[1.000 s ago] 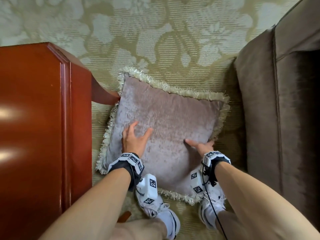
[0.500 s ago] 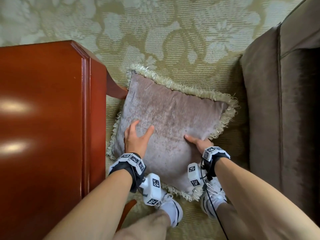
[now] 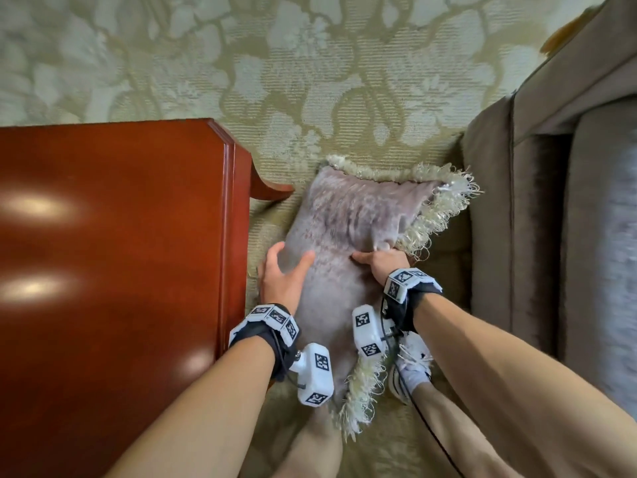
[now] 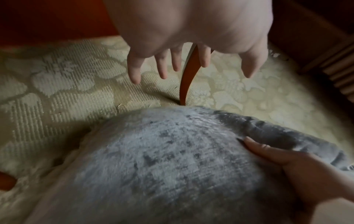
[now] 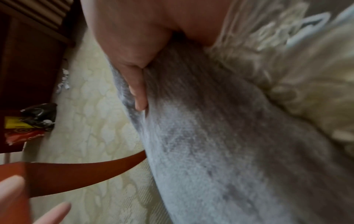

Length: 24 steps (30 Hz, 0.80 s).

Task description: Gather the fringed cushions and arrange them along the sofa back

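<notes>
A mauve-grey velvet cushion point(image 3: 344, 229) with cream fringe is tipped up off the patterned carpet, between the table and the sofa point(image 3: 517, 236). My right hand point(image 3: 379, 260) grips its right edge beside the fringe, thumb point(image 5: 138, 91) pressed on the velvet face and fingers hidden behind. My left hand point(image 3: 282, 274) is open against the cushion's left side. In the left wrist view its fingers point(image 4: 162, 66) are spread and straight above the carpet, past the cushion point(image 4: 172, 166). The cushion point(image 5: 220, 151) fills the right wrist view.
A glossy red wooden table point(image 3: 120, 253) stands close on the left, its curved leg point(image 3: 269, 188) by the cushion's far corner. The brown sofa runs along the right. My white shoes point(image 3: 410, 370) are under the cushion's near end. Open carpet point(image 3: 310, 81) lies beyond.
The cushion lay flat on the carpet and has been tipped up onto its edge. My right hand has taken hold of its right side; my left hand has slid toward its left side.
</notes>
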Each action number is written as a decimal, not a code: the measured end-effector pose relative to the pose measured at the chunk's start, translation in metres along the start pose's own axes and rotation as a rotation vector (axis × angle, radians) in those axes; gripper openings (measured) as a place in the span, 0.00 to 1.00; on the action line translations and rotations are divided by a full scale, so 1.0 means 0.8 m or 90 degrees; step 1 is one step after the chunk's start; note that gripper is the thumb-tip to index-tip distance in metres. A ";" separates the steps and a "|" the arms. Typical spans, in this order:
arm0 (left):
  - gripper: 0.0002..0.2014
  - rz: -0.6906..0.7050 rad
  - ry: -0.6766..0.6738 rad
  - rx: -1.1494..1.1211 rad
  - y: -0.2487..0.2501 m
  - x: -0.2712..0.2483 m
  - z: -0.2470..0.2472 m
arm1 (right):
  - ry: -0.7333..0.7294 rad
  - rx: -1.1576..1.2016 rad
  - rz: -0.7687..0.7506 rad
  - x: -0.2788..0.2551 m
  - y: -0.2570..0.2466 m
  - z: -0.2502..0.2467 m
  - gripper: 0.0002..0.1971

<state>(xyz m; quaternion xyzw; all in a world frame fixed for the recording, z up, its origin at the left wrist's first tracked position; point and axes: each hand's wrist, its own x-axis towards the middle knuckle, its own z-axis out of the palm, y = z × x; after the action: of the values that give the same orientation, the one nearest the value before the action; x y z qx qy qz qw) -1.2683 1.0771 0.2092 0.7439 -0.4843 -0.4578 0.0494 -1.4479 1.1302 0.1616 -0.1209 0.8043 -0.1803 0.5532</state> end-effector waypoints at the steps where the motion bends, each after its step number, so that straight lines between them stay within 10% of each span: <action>1: 0.31 0.010 -0.003 -0.010 0.014 -0.009 -0.007 | 0.009 -0.019 -0.048 -0.012 -0.011 -0.013 0.20; 14: 0.32 0.189 -0.102 -0.003 0.235 -0.132 -0.068 | 0.062 -0.131 0.007 -0.196 -0.083 -0.205 0.27; 24: 0.55 0.483 -0.289 0.212 0.416 -0.274 -0.026 | 0.134 -0.189 -0.037 -0.382 -0.079 -0.400 0.36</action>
<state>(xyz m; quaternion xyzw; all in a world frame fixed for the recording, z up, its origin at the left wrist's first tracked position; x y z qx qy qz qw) -1.5020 1.0620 0.5320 0.3935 -0.7874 -0.4744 -0.0141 -1.6376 1.2434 0.5505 -0.2051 0.8717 -0.0869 0.4365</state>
